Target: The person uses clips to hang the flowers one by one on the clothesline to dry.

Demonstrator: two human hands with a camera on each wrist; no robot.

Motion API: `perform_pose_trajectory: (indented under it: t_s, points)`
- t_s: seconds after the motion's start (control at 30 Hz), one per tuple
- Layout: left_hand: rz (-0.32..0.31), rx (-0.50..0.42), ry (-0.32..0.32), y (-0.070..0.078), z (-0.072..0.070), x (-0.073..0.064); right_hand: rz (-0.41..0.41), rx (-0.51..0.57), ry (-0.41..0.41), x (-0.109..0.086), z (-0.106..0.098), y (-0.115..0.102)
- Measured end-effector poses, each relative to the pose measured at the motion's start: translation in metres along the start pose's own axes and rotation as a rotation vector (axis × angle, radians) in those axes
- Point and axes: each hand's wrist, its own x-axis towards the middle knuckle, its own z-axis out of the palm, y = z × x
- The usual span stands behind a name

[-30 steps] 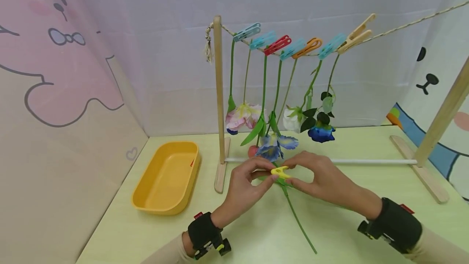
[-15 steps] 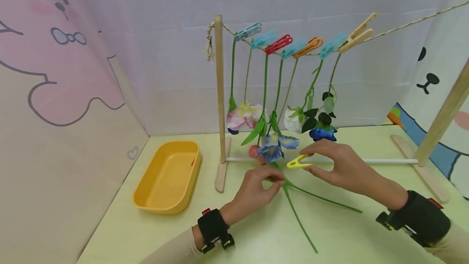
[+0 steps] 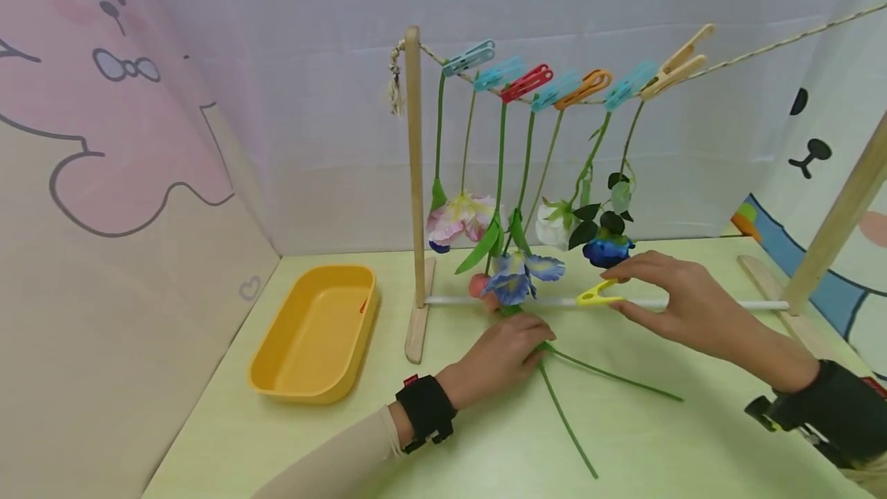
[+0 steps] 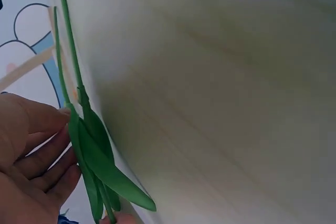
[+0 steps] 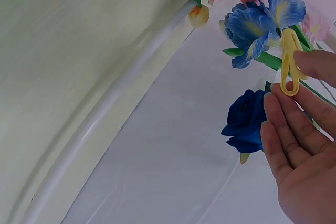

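My right hand (image 3: pixel 693 303) pinches a yellow clothespin (image 3: pixel 594 295) between thumb and fingers, raised over the table near the white bar. The same clothespin (image 5: pixel 291 64) shows upright between thumb and fingertips in the right wrist view, beside a hanging blue flower. My left hand (image 3: pixel 500 354) lies low over two artificial tulips on the table, its thumb and fingers at their leafy stems. In the left wrist view the thumb tip meets one stem (image 4: pixel 62 72), with fingers along the edge of the leaves (image 4: pixel 107 171). A yellow tulip head (image 5: pixel 199 16) shows just beyond that hand.
Several artificial flowers hang heads down from a rope (image 3: pixel 783 47), held by coloured clothespins (image 3: pixel 527 84). A wooden post (image 3: pixel 414 168) stands left, another (image 3: pixel 840 210) right, joined by a white bar (image 3: pixel 721 304). A yellow tray (image 3: pixel 315 333) sits at the left.
The right hand has drawn the yellow clothespin away to the right from the left hand. The left hand has turned down onto the tulip stems.
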Motion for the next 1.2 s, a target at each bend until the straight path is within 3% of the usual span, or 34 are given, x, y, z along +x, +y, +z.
perform_pose_trajectory:
  t_s: [0.27, 0.43, 0.7, 0.93, 1.2]
  points:
    - [0.08, 0.152, 0.029, -0.006, 0.005, 0.002, 0.037, -0.082, 0.003, -0.007, -0.016, 0.009]
    - [0.074, 0.172, 0.062, -0.005, 0.001, 0.005, 0.067, -0.133, 0.011, -0.01, -0.028, 0.015]
    - [0.025, 0.009, 0.068, 0.005, -0.021, 0.009, -0.024, -0.177, 0.108, -0.005, -0.05, 0.027]
    - [-0.041, -0.157, 0.075, 0.02, -0.043, 0.016, 0.052, -0.274, 0.013, 0.007, -0.083, 0.032]
    - [-0.145, -0.376, 0.108, 0.033, -0.055, 0.03, 0.026, -0.342, -0.033, 0.029, -0.11, 0.036]
